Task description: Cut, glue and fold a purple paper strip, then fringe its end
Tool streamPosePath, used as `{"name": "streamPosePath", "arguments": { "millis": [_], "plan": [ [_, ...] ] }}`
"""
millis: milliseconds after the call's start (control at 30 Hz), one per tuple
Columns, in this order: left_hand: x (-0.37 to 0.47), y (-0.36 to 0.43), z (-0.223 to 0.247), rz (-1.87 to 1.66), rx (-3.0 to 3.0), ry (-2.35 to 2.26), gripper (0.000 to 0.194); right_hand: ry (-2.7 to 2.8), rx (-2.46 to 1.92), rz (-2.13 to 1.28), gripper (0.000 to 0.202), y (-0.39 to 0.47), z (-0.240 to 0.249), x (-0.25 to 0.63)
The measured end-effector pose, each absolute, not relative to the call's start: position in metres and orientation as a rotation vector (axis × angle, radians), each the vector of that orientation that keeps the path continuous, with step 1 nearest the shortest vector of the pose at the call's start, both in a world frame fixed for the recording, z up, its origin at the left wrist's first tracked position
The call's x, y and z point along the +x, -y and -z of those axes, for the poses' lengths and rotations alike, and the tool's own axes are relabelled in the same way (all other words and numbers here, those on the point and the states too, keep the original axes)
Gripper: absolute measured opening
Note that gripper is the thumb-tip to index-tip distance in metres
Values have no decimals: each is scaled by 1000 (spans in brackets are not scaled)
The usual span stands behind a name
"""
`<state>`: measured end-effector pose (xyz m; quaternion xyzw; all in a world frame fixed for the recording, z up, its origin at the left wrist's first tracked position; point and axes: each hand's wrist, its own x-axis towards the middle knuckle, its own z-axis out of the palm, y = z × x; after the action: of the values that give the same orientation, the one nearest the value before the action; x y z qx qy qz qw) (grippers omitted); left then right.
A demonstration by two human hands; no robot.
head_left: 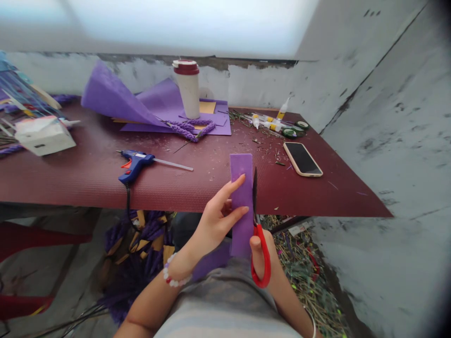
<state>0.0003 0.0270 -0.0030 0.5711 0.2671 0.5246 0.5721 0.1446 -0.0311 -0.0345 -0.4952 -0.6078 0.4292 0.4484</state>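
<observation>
A long strip of purple paper (241, 188) is held upright in front of my body, partly over the table's front edge. My left hand (221, 209) grips it from the left, thumb and forefinger lying across its face, the other fingers bent behind. Red-handled scissors (260, 263) are in my right hand (264, 249), with the thumb through a loop. Their dark blades point up along the strip's right edge; whether they touch the paper I cannot tell. Below, more purple paper (213, 259) lies at my lap.
On the dark red table (211, 192) lie a blue glue gun (136, 164), a phone (303, 159), purple sheets (116, 96), a lidded cup (188, 89), glue bottles (282, 110) and a white box (45, 135). Purple flower bundles (137, 263) and plant scraps (303, 281) are below.
</observation>
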Motion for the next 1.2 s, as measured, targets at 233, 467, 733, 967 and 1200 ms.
{"name": "streamPosePath", "arguments": {
  "millis": [233,467,733,967,1200],
  "plan": [
    [1,-27,3,-1231,1322,-610,62,1471,-1228,-1054,86,33,36,144],
    [2,-25,0,-1224,1279,-631,63,1431,-1301,-1009,76,38,36,140],
    [0,-24,-3,-1219,1170,-623,63,1447,-1237,-1029,87,36,40,141],
    [-3,-23,-7,-1293,1142,-695,64,1551,-1182,-1021,91,41,60,148],
    [-3,-22,-5,-1284,1205,-724,64,1545,-1153,-1144,105,36,57,146]
  ]
}}
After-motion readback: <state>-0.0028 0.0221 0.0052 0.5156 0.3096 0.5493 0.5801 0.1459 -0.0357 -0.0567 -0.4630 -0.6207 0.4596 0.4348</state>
